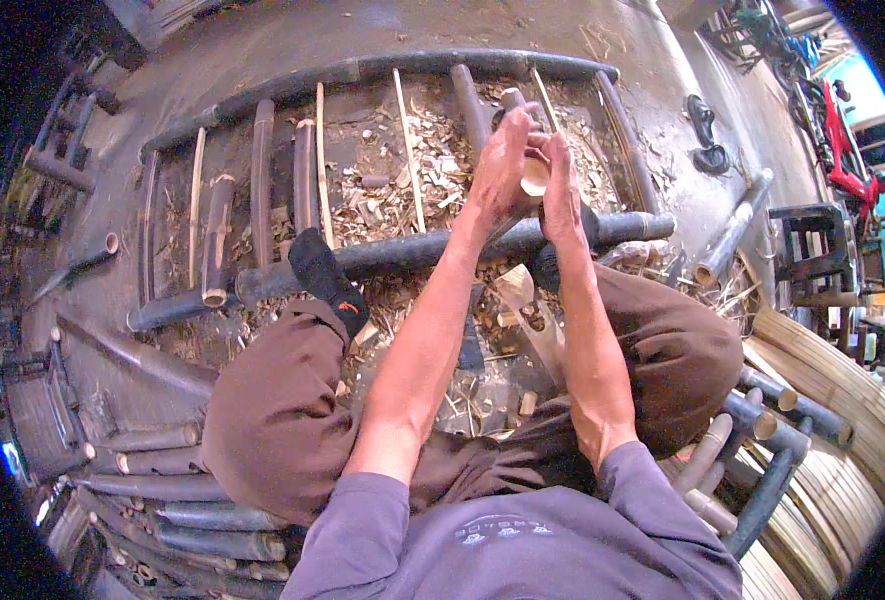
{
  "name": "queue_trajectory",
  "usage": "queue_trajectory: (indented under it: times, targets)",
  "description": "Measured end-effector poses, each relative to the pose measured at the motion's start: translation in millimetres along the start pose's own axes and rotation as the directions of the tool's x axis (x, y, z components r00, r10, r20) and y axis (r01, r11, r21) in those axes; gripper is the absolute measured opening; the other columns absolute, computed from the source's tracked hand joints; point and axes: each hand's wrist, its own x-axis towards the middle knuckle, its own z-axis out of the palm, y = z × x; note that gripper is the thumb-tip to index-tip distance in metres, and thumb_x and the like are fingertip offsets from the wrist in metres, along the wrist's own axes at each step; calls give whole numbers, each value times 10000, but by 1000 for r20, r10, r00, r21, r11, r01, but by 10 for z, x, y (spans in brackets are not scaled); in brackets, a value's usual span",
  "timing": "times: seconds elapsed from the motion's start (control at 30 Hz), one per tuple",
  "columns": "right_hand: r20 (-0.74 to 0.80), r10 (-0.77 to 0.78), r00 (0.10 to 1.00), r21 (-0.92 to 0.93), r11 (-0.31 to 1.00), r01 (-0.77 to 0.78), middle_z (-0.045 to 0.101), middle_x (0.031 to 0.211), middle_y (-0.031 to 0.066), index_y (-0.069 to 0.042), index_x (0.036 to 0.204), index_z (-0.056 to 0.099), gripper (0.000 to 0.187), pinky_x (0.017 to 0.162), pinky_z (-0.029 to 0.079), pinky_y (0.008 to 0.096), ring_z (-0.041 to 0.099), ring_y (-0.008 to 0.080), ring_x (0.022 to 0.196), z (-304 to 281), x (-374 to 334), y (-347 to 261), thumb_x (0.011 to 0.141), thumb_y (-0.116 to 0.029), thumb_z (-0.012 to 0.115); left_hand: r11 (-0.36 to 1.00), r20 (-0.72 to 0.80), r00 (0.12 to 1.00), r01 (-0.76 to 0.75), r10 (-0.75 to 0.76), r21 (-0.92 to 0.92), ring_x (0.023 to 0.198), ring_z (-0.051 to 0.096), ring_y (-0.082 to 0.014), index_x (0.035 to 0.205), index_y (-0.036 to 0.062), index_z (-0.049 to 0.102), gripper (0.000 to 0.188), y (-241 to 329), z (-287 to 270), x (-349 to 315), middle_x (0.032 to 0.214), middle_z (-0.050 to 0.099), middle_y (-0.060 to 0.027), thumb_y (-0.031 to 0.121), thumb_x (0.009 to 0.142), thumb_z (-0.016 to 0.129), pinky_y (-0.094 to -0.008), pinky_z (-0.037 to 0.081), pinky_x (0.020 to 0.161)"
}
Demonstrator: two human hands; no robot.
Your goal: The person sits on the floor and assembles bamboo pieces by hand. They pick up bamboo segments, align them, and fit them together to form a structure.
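Note:
Both hands are raised over a ladder-like bamboo frame, near its right end. A short bamboo piece (534, 179) is between them, its pale cut end turned toward me. My left hand (503, 160) closes on the piece from the left, fingers curled across its far part. Along its right side presses my right hand (561, 188), whose fingertips are partly hidden. Below them runs the frame's near dark pole (402, 252), with my dark-covered feet (324, 272) against it. The far pole (362, 70) lies beyond, and several rungs and thin slats join the two.
Wood chips (372, 180) litter the floor inside the frame. A notched pale wooden piece (532, 305) stands between my legs. Bamboo poles (212, 515) are stacked at left, split bamboo strips (842, 430) at right. Sandals (704, 135) and a dark stool (812, 240) are further right.

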Motion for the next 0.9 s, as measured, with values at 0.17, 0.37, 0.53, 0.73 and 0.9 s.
queue_trajectory:
  times: [0.17,0.37,0.53,0.73,0.9]
  targets:
    - [-174,269,947,221,948,-229,666,1015,76,-30,977,679,605,821,470,296,615,164,897,6,-55,191,990,-533,344,977,112,988,87,-111,194,795,616,-207,932,-49,641,727,167,30,7,788,656,-127,613,967,344,-343,474,773]
    - [-218,301,928,287,929,-233,699,873,44,0,915,727,263,717,476,246,600,101,759,244,12,127,965,-176,538,980,-47,992,123,-117,159,660,572,-134,778,-20,690,678,239,32,-34,686,639,-52,532,1000,366,-321,473,650]
    - [-263,277,924,346,921,-177,708,843,65,-4,928,727,271,680,493,262,619,104,747,269,68,210,959,-188,531,954,-35,992,124,-119,273,679,562,-130,828,-14,702,536,270,217,6,703,633,-39,398,1018,416,-295,465,664]
    - [-200,392,898,28,918,-395,721,870,144,-46,921,732,315,715,539,356,702,222,777,477,-107,-264,921,-305,553,976,-193,972,166,-138,140,647,626,-149,849,19,695,359,450,-267,-134,756,686,-55,248,989,457,-294,503,605]
    - [-429,52,902,-627,702,-339,707,834,137,-10,906,706,261,654,538,320,679,231,735,659,100,244,914,-229,565,914,-40,998,61,-49,402,667,606,-134,850,-8,677,240,305,478,-93,761,677,-63,154,933,521,-263,502,644]
